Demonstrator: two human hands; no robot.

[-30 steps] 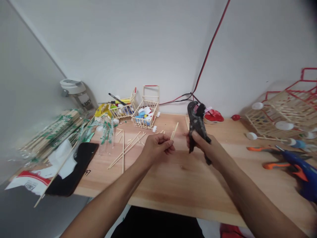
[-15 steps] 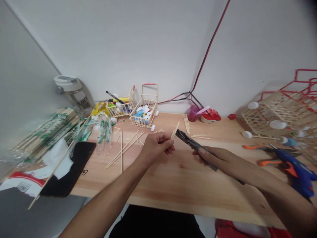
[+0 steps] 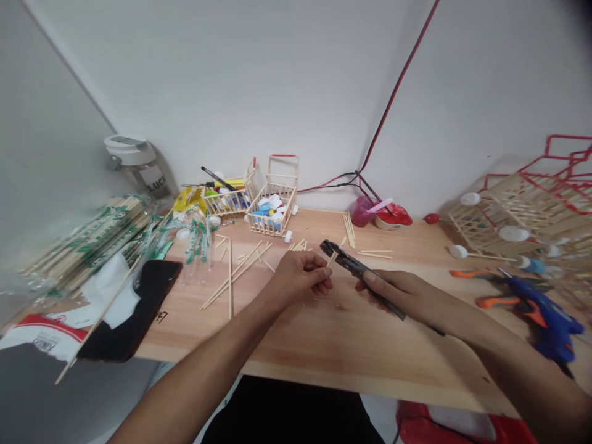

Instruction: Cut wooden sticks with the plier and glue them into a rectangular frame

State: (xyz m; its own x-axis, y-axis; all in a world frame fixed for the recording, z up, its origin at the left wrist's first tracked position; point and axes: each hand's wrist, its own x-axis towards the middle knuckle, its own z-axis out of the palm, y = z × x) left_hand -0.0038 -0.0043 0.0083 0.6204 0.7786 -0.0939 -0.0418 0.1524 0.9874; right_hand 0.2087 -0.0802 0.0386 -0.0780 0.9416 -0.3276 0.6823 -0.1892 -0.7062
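Observation:
Over the middle of the wooden table, my left hand (image 3: 305, 274) is closed in a pinch on a short wooden stick (image 3: 332, 259). My right hand (image 3: 393, 290) wraps round the handles of dark pliers (image 3: 354, 265), whose jaws lie across the stick's upper end. A small stick piece (image 3: 343, 240) shows just beyond the jaws. Left of my left hand, several long sticks (image 3: 230, 280) lie crossed on the table, with short cut pieces (image 3: 300, 245) behind the fingers. The exact bite of the jaws is hard to make out.
Behind stand a small stick cart (image 3: 272, 213) holding blue and white bits, and another cart (image 3: 226, 202). Wrapped sticks (image 3: 97, 240) and a black phone-like slab (image 3: 134, 314) lie left. Right are a blue glue gun (image 3: 541, 314), orange-handled tool (image 3: 467, 274) and larger stick carts (image 3: 504, 203).
The pliers' jaws have shifted slightly left, across the stick in my left hand. The stick's end no longer sticks out far past the jaws, and a small piece now shows beyond them.

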